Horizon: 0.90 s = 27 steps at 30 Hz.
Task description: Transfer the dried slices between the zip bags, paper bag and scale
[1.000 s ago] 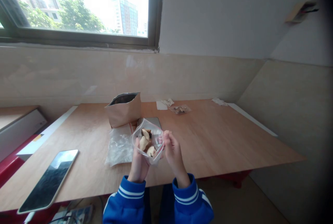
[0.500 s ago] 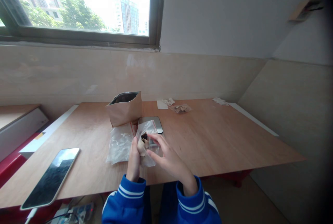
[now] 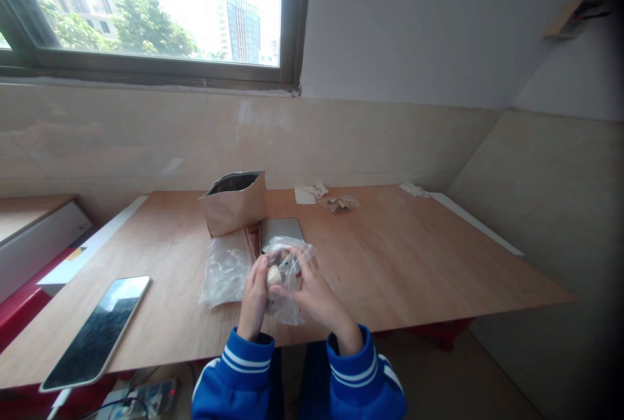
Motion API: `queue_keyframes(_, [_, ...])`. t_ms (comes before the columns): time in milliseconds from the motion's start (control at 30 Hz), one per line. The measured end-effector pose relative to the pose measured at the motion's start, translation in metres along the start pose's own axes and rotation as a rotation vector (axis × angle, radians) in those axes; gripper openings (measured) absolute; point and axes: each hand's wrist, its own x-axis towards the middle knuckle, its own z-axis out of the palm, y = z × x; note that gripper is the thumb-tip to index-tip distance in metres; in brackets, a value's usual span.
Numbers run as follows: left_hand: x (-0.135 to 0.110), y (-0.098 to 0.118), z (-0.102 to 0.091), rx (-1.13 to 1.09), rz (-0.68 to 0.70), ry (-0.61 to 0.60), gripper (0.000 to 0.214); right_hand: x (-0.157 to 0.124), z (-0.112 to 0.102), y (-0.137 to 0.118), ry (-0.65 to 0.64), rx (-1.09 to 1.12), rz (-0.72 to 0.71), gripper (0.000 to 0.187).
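Note:
Both hands hold a small clear zip bag [image 3: 287, 277] with pale nut-like pieces inside, just above the wooden table's [image 3: 414, 264] near edge. My left hand [image 3: 254, 300] grips the bag's left side, thumb against a pale piece. My right hand [image 3: 314, 296] pinches the bag's right side with curled fingers. Blue sleeves with white stripes cover both wrists.
A brown paper pouch [image 3: 234, 205] stands open behind the hands, with a small grey scale [image 3: 281, 230] beside it. Empty clear bags [image 3: 223, 270] lie at the left. A phone [image 3: 95, 332] lies near the left front edge. Paper scraps [image 3: 336, 201] sit at the back.
The bag was held up and open a second ago; it has come down towards the table. My right hand let go briefly, then closed on the bag's right side again.

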Motion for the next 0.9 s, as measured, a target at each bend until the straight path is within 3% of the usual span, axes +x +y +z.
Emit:
queue_keyframes(367, [0.0,0.0,0.002,0.015,-0.035,0.188,0.034,0.003,0.007,-0.007,0.037,-0.015,-0.076,0.055])
queue_keyframes(700, [0.004,-0.001,-0.006,0.018,-0.093,0.294,0.031,0.009,0.018,0.003,0.144,0.182,-0.118,0.047])
queue_keyframes(900, [0.005,-0.014,-0.007,0.097,-0.111,0.314,0.034,0.007,0.019,-0.002,0.038,0.201,-0.076,0.055])
